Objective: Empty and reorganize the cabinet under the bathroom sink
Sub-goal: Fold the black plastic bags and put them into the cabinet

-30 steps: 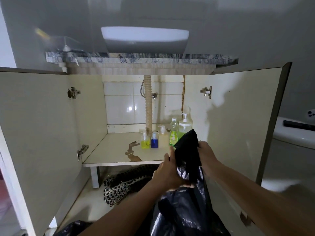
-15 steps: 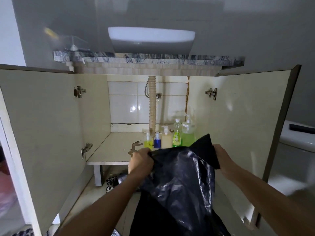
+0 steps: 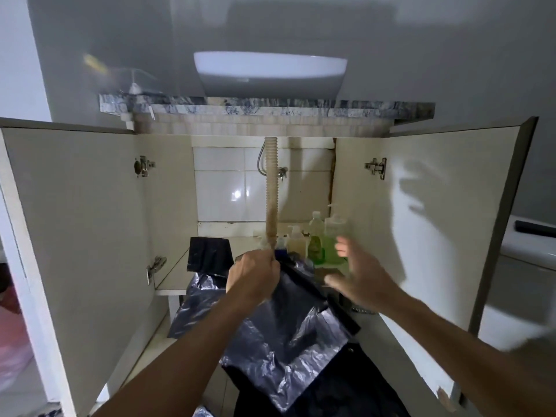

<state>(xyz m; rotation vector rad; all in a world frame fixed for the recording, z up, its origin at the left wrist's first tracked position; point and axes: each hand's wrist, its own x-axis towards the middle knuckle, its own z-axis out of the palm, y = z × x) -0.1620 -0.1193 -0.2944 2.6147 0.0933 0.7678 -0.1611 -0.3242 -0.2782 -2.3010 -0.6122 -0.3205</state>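
Under-sink cabinet (image 3: 90, 224), both doors open. Left: a corner of the black bag (image 3: 279, 335) lies on the shelf's front edge. Centre: the left hand (image 3: 254, 273) grips the bag in front of the drain hose (image 3: 271, 188). Right: the right hand (image 3: 358, 278), blurred, fingers spread and holding nothing, partly hides the bottles (image 3: 319, 239) at the shelf's back right corner; labels unreadable. Above, a basin (image 3: 270, 73) on a marbled counter (image 3: 270, 109).

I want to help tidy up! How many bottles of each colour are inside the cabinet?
Green bottles: 2
Cream bottle: 1
Blue bottle: 1
Pale bottle, partly hidden by the left hand, colour unclear: 1
Total: 5
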